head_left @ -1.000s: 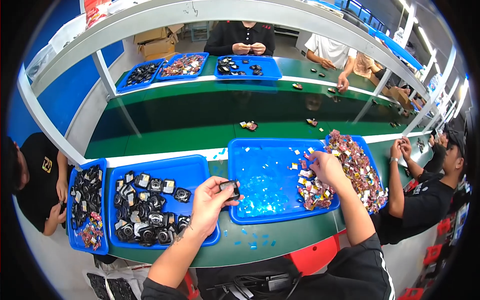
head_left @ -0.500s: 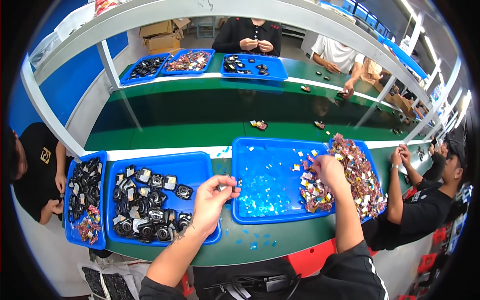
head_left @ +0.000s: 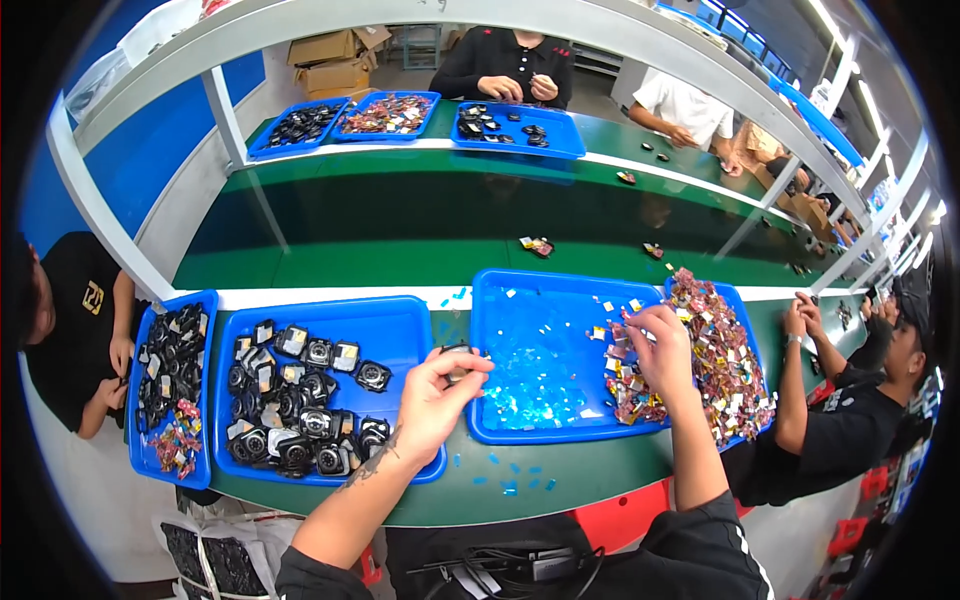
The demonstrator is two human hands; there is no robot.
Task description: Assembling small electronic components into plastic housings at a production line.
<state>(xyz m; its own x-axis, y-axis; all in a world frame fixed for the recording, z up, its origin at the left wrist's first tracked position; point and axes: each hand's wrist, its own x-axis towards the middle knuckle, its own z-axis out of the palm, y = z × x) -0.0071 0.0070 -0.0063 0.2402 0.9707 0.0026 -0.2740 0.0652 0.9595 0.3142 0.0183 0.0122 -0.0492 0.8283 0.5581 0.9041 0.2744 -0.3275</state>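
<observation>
My left hand (head_left: 440, 395) is closed in a pinch on a small dark watch-like case (head_left: 455, 350), mostly hidden by the fingers. It is above the gap between two blue trays. On its left, one tray (head_left: 405, 330) holds several black watch-like cases (head_left: 318, 423). My right hand (head_left: 662, 350) hovers over the right side of the other blue tray (head_left: 560, 284), thumb and fingers pinched at a tiny reddish piece (head_left: 627, 314). Under it lies a pile of reddish flex-circuit-like pieces (head_left: 630, 392). Blue film bits (head_left: 530, 390) cover that tray's left part.
A heaped tray of reddish pieces (head_left: 715, 370) stands at the right, a narrow tray of black parts (head_left: 172, 345) at the far left. Beyond runs a green belt (head_left: 380, 225) carrying a few parts (head_left: 537, 246). A white frame (head_left: 400, 18) arches overhead. Co-workers sit around.
My right hand has lifted slightly and turned, so its pinched fingertips now show. My left hand still holds the case. Across the belt, the white-sleeved co-worker's hand has drawn back from it.
</observation>
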